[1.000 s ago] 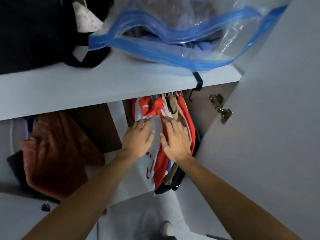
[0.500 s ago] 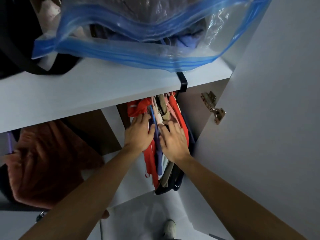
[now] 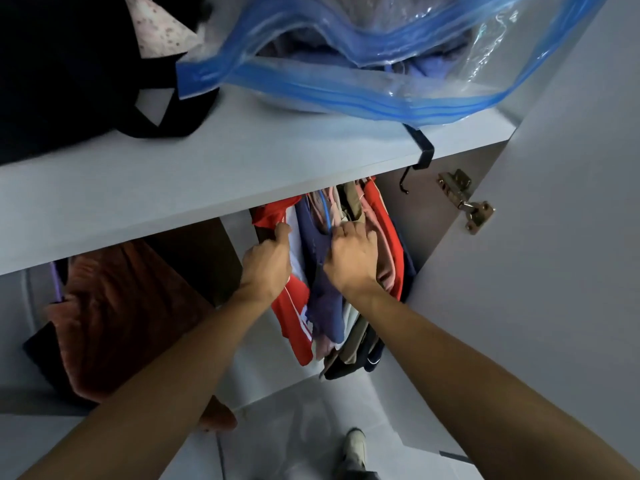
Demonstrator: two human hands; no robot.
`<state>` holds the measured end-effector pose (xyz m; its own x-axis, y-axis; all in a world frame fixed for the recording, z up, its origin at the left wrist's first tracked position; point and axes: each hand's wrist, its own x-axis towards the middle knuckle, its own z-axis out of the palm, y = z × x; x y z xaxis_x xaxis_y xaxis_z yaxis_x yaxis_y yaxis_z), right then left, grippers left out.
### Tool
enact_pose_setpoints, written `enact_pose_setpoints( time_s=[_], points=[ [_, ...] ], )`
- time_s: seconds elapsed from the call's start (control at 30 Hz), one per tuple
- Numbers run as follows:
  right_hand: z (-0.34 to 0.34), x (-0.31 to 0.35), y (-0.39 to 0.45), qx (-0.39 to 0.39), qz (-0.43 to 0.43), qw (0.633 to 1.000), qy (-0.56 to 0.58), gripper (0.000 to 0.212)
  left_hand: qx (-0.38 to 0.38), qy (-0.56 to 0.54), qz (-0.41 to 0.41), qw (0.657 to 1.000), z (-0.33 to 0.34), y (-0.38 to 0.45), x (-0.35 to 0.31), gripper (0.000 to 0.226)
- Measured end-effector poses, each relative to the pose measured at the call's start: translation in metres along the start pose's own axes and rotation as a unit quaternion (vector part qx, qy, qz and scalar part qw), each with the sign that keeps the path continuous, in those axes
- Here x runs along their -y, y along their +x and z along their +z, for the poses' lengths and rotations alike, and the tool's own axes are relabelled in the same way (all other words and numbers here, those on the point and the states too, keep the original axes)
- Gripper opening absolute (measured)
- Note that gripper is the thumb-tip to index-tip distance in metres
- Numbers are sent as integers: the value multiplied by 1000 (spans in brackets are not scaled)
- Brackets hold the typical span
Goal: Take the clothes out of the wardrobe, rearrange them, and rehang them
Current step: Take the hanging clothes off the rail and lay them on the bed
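A bunch of clothes (image 3: 349, 282) hangs close together under a white shelf (image 3: 207, 181) inside the wardrobe, on its right side, next to the open door (image 3: 554, 271). They look soft and floppy. There is a red shirt (image 3: 294, 327) with white stripes on the left, a dark blue top (image 3: 325, 306) in the middle, then pink, tan and more red cloth packed tight on the right. Some dark cloth hangs lowest at the bottom. A thin blue hanger (image 3: 325, 213) curves up out of the blue top. The left hand (image 3: 268, 261) has its fingers curled and grips the edge of the red shirt, pulling it to the left. The right hand (image 3: 353, 254) is curled too and holds the blue top near the hanger. On top of the shelf sits a big see-through plastic bag (image 3: 381, 64) with a wavy blue zip edge, shiny and crinkly, with folded things inside. Beside it is a black bag (image 3: 69, 71) with long straps. A black hook (image 3: 420, 150) clips over the shelf's front edge. A shiny metal hinge (image 3: 467, 202) sits on the door. On the left side, a fuzzy rust-brown cloth (image 3: 117, 320) hangs down. A shoe (image 3: 355, 448) shows on the pale floor below.
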<state>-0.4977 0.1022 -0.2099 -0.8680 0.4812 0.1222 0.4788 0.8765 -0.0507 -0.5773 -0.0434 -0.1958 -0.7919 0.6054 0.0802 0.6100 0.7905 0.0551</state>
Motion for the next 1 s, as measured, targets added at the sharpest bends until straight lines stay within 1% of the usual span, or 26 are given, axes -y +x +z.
enact_pose_setpoints(
  time_s=[0.07,0.13,0.2,0.23,0.3,0.33,0.43,0.47,0.53,0.6,0.67,0.7,0.77,0.87,1.0],
  points=[
    [-4,10,0,9,16,1000,-5,43,-6,1,-3,1000,0,-7,19,50],
    [-6,23,-3,-6,8,1000,7,38,-18,-6,-9,1000,0,-16,40,51],
    [-8,37,-8,-20,-22,996,78,36,-29,-17,-17,999,1,-27,60,50],
    [-11,45,-11,-15,-26,992,123,39,-35,-20,-21,999,3,-33,69,48],
    [-12,56,-13,0,4,983,181,43,-56,-18,-31,998,6,-42,85,42],
    [-9,59,-13,11,24,977,212,39,-71,-18,-37,997,7,-45,90,39],
    [2,64,-12,39,65,956,284,16,-99,-52,-70,991,4,-45,92,37],
    [4,66,-11,43,72,953,292,18,-100,-84,-102,986,2,-42,88,38],
    [8,69,-8,41,74,953,290,35,-92,-168,-181,965,-2,-31,79,39],
    [6,70,-8,32,79,947,310,42,-58,-208,-227,950,-4,-16,71,37],
    [3,70,-6,19,87,936,340,43,-28,-184,-221,957,-7,-9,64,37],
    [1,69,-5,13,91,930,356,43,-29,-169,-212,962,-8,-8,61,37],
    [-3,68,-2,-3,92,921,378,42,-62,-164,-196,965,-13,-11,57,36],
    [-13,66,-3,-29,73,917,392,42,-124,-170,-186,960,-27,-17,57,37],
    [-22,63,-14,-52,46,910,409,41,-144,-179,-174,958,-38,-36,56,34]
  ],
)
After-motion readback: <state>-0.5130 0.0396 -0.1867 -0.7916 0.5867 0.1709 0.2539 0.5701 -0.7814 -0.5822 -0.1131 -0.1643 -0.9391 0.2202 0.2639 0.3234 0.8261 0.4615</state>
